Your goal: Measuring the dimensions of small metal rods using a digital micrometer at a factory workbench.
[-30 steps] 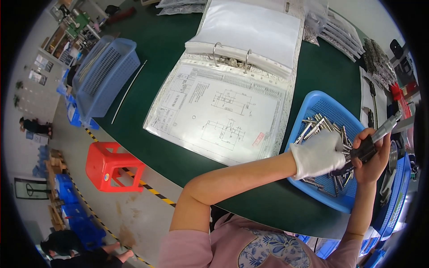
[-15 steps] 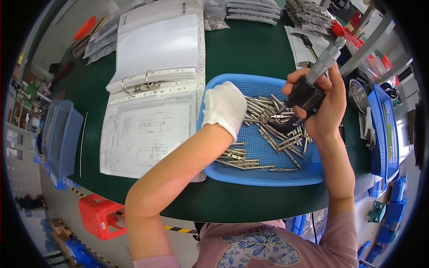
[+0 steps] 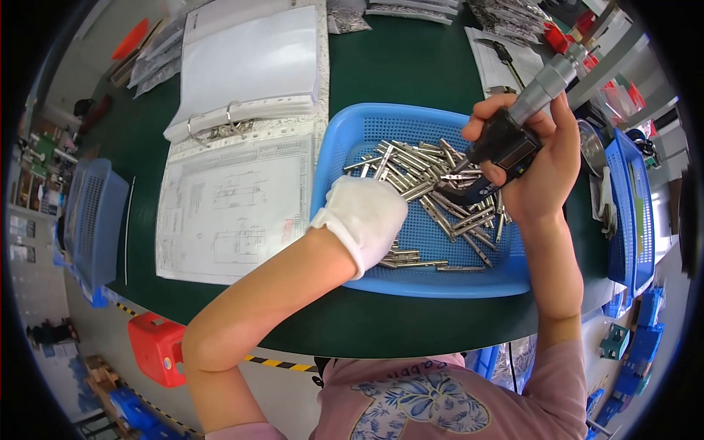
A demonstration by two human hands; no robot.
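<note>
The right hand [image 3: 539,165] was raised above the right part of the blue basket [image 3: 352,139], its fingers [image 3: 490,110] wrapped tight around the black body of a digital micrometer [image 3: 513,136]; the tool's long axis ran on a slant, its grey thimble end pointing up and to the right, away from the person, and its frame end down and left toward the basket. The left hand [image 3: 367,216], in a white glove, hung over the left half of the basket with the fingers curled downward; whether they pinched anything could not be told. Slim metal pins [image 3: 411,172] lay heaped every way in the basket; the basket stood on the green bench [image 3: 396,59], just right of an open ring binder [image 3: 249,81] showing a technical drawing [image 3: 227,213]; another blue basket [image 3: 99,220] sat at the bench's far left edge.
</note>
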